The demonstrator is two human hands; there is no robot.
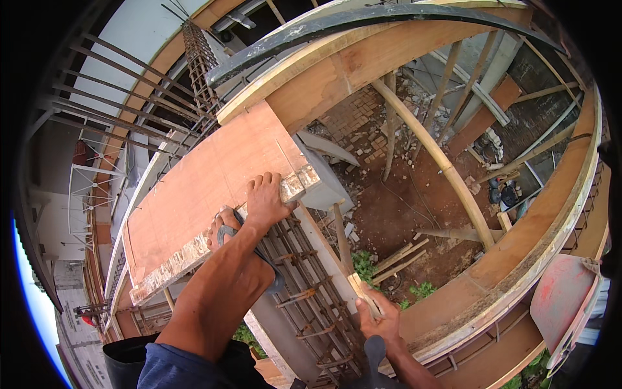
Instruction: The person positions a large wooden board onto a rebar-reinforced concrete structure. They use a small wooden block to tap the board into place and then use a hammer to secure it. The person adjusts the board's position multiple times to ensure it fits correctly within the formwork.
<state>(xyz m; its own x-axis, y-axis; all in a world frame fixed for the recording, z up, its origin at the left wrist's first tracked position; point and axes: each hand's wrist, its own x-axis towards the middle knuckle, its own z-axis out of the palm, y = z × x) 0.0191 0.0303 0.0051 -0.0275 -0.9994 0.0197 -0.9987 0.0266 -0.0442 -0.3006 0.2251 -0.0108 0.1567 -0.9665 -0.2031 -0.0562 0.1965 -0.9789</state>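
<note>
Head view, looking down from raised formwork. Nearest, the right hand (379, 318) is closed on the upper end of a thin wooden strip (361, 293) standing against the side board (327, 249) of a beam form. The left hand (267, 200) reaches forward, palm down and fingers spread, pressing the near corner of a large reddish plywood sheet (207, 188) without clasping it; a sandalled foot (223, 233) rests just beside it on the sheet's edge. Between the hands, a steel reinforcement cage (304, 298) lies in the open form. Beyond, bamboo props (447, 168) slant down to bare ground (395, 201) strewn with rubble far below.

Likely hazards: the sheet's corner overhangs the gap, so weight shifted onto the flat palm could tip or slide it. The strip, held at one end only, may slip and drop. The projecting bars and ties could snag a wrist or sandal, and a loss of balance here would mean a long fall.
</note>
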